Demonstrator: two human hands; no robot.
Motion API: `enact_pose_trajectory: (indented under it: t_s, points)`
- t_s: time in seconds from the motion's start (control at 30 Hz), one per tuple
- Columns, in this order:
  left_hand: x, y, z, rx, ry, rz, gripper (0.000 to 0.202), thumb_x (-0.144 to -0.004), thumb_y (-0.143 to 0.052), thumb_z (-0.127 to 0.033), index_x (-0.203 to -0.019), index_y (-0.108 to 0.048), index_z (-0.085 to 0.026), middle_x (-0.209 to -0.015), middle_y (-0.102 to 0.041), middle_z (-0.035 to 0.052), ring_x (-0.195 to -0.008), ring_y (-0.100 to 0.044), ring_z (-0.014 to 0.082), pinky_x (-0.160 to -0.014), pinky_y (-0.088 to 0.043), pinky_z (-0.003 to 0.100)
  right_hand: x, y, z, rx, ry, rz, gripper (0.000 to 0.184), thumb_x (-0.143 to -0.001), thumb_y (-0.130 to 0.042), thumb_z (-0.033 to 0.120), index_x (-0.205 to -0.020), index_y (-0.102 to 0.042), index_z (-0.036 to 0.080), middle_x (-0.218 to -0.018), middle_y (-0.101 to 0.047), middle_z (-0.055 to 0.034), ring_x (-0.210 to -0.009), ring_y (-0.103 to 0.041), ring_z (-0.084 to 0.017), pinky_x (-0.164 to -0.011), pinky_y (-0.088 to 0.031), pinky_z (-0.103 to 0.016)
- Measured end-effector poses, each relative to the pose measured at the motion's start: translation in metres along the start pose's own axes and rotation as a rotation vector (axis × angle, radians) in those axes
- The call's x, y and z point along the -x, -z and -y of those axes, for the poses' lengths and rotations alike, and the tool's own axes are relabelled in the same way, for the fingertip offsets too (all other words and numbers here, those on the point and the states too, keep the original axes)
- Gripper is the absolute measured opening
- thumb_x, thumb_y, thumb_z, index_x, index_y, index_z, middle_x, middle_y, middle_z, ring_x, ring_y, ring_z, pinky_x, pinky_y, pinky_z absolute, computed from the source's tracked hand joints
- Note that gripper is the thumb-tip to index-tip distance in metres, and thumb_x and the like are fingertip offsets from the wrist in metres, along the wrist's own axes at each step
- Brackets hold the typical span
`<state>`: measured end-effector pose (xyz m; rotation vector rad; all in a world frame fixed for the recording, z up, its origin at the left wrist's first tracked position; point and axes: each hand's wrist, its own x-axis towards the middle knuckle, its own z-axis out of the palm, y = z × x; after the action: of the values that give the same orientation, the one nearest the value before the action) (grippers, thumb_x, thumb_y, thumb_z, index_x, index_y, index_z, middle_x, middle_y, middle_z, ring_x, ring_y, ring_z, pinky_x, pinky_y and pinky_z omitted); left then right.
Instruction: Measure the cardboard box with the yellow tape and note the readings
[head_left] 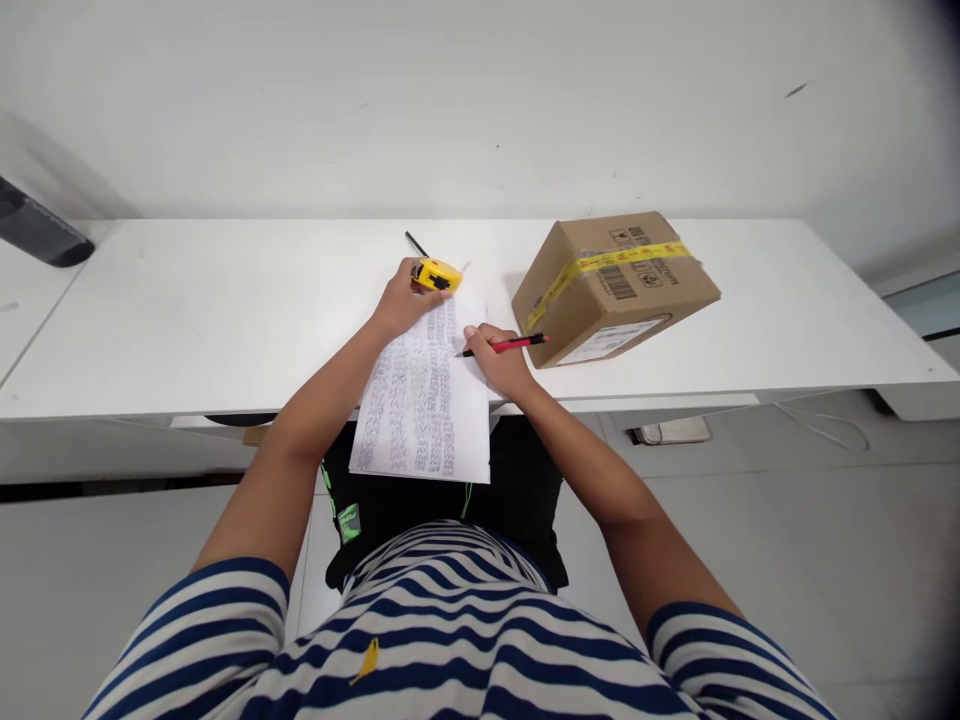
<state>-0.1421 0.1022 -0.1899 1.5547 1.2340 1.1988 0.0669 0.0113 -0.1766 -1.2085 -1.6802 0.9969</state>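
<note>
My left hand (405, 300) is closed around a yellow tape measure (442, 273) at the top edge of a sheet of paper (420, 400). Dense handwriting covers most of the sheet, whose lower part hangs over the table's front edge. In my right hand (501, 362) is a red and black pen (517, 343), its tip at the right side of the written lines. Just right of that hand stands a brown cardboard box (622, 280) with yellow tape, printed marks and a white label.
A thin black stick-like item (415, 243) lies behind the tape measure on the white table (187, 310). A dark rounded object (45, 225) sits at the far left. A wall runs along the table's back.
</note>
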Motion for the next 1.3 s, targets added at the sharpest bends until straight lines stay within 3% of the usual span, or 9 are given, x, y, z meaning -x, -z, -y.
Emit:
enact_pose_trajectory:
  t_s: [0.1,0.23,0.67,0.93,1.07,1.3]
  points:
    - [0.0054,-0.0007,-0.0096,-0.041,-0.014,0.022,0.055,-0.076,-0.089,-0.034,-0.121,-0.06,-0.027,-0.122,-0.069,0.009,-0.11,-0.065,0.027,-0.102,-0.055,0.049,0.0003,-0.0002,-0.0016,0.041,-0.022,0.004,0.05,-0.088,-0.06,0.062,-0.058,-0.043,0.025,-0.056,-0.046,0.0035,-0.062,-0.044,-0.015,-0.062,-0.035,-0.031]
    - [0.0069,-0.0013,-0.0103,-0.043,-0.017,0.034,0.057,-0.074,-0.09,-0.031,-0.123,-0.062,-0.028,-0.121,-0.068,0.0081,-0.114,-0.064,0.0298,-0.106,-0.053,0.054,0.0005,-0.0015,-0.003,0.042,-0.027,0.026,0.044,-0.088,-0.059,0.053,-0.058,-0.044,0.025,-0.056,-0.044,0.0041,-0.062,-0.041,-0.014,-0.061,-0.032,-0.031]
    - [0.0038,-0.0026,-0.0034,0.001,-0.028,0.041,0.062,-0.07,-0.091,-0.023,-0.125,-0.063,-0.026,-0.119,-0.067,0.0088,-0.12,-0.062,0.0332,-0.106,-0.056,0.056,-0.0003,-0.0008,0.0026,0.005,-0.053,0.051,0.041,-0.089,-0.06,0.038,-0.056,-0.042,0.024,-0.055,-0.04,0.0055,-0.058,-0.037,-0.011,-0.061,-0.03,-0.031]
    - [0.0028,-0.0041,-0.0045,0.133,0.034,0.012,0.063,-0.068,-0.086,-0.008,-0.123,-0.064,-0.026,-0.116,-0.065,0.0079,-0.13,-0.057,0.0363,-0.107,-0.054,0.055,0.0004,-0.0011,0.0042,0.004,-0.052,0.003,0.045,-0.09,-0.06,0.035,-0.056,-0.034,0.025,-0.056,-0.035,0.0054,-0.06,-0.035,-0.011,-0.06,-0.029,-0.03]
    - [0.0028,-0.0045,-0.005,0.109,0.025,0.021,0.062,-0.068,-0.085,-0.006,-0.123,-0.063,-0.025,-0.116,-0.065,0.0081,-0.128,-0.058,0.0357,-0.107,-0.053,0.056,0.0006,-0.0008,0.0035,0.014,-0.043,0.028,0.044,-0.091,-0.061,0.04,-0.057,-0.04,0.024,-0.057,-0.04,0.0047,-0.061,-0.038,-0.012,-0.062,-0.033,-0.031]
    - [0.0023,-0.0047,-0.004,0.144,0.028,0.019,0.065,-0.066,-0.088,-0.008,-0.124,-0.063,-0.026,-0.116,-0.066,0.0074,-0.125,-0.059,0.0342,-0.107,-0.054,0.054,0.0006,-0.0025,0.0013,0.023,-0.042,-0.029,0.043,-0.09,-0.059,0.037,-0.058,-0.033,0.025,-0.057,-0.035,0.005,-0.062,-0.037,-0.013,-0.062,-0.032,-0.031]
